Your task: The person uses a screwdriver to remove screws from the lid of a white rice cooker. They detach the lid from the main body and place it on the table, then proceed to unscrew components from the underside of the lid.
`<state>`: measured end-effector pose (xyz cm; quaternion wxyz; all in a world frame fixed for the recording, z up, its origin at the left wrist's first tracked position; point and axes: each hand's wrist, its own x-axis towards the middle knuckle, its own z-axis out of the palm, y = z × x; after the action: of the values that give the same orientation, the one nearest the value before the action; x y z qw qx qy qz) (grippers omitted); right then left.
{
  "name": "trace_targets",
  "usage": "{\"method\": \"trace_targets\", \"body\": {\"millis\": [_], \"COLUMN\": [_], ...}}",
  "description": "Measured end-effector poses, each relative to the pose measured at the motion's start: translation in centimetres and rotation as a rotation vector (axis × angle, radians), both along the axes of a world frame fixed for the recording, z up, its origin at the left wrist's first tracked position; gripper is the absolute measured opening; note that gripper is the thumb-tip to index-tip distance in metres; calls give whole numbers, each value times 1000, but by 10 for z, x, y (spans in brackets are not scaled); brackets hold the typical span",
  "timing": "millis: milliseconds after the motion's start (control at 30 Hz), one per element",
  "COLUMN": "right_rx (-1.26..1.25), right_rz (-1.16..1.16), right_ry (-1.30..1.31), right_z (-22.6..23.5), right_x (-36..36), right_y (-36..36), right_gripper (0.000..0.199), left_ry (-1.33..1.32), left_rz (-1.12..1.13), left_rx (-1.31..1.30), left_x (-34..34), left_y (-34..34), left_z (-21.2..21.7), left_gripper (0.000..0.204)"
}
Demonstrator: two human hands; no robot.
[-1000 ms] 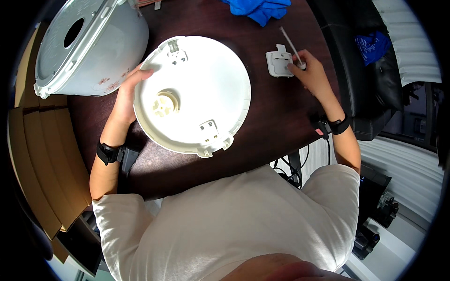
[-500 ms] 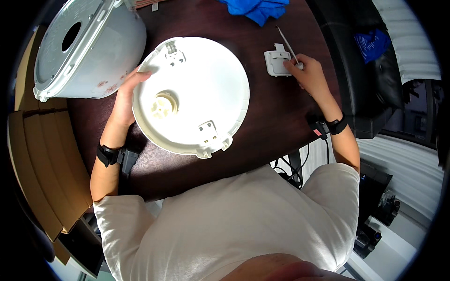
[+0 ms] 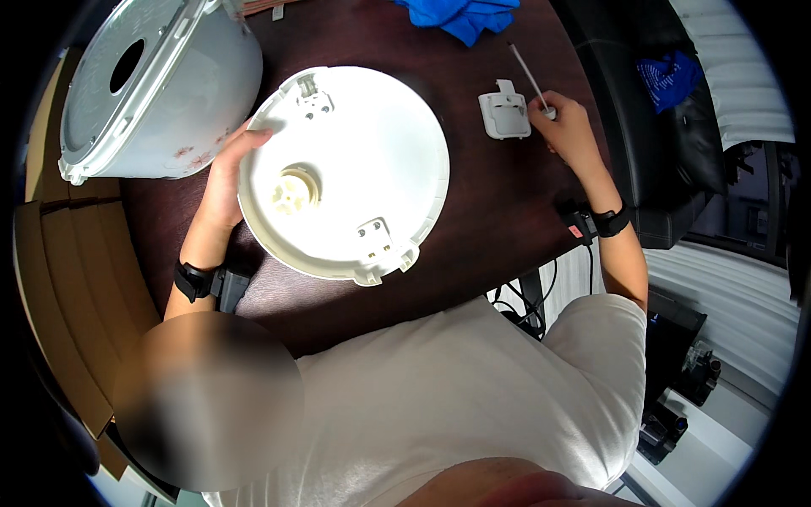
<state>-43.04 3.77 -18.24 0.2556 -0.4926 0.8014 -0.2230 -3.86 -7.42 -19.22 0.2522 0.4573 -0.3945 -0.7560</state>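
My left hand (image 3: pixel 226 176) grips the left rim of a round white plastic cover (image 3: pixel 363 160), its thumb over the edge. Small screwed fittings and a round, ribbed cream-coloured hub (image 3: pixel 292 193) show on the cover's upward face. On the right, my right hand (image 3: pixel 564 128) is closed around a screwdriver (image 3: pixel 532 78), whose thin shaft points away from me and slightly left. Just left of that hand lies a small white plastic part (image 3: pixel 505 115) with a tab at its far edge.
A large pale appliance body (image 3: pixel 203 101) with a floral print lies on its side at the far left. Cardboard boxes (image 3: pixel 84 287) stand along the left edge. A blue cloth (image 3: pixel 460 15) is at the table's far side, and a black sofa (image 3: pixel 659 194) stands right.
My right hand and the screwdriver have shifted a little to the right, off the small white part. The left hand and round cover have stayed in place.
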Motion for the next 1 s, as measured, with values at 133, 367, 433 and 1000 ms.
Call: {"method": "trace_targets", "body": {"millis": [133, 367, 433, 1000], "right_rx": [-172, -120, -109, -16], "right_rz": [173, 170, 181, 17], "right_ry": [105, 302, 322, -396], "right_z": [-9, -12, -11, -15], "right_x": [-4, 0, 0, -5], "right_y": [3, -1, -2, -20], "right_gripper": [16, 18, 18, 16], "left_ry": [-32, -53, -47, -41], "left_rz": [5, 13, 10, 3], "left_rx": [-10, -23, -16, -35], "left_x": [-1, -1, -1, -4], "left_y": [-1, 1, 1, 2], "left_z": [0, 2, 2, 6], "left_gripper": [47, 48, 48, 47]}}
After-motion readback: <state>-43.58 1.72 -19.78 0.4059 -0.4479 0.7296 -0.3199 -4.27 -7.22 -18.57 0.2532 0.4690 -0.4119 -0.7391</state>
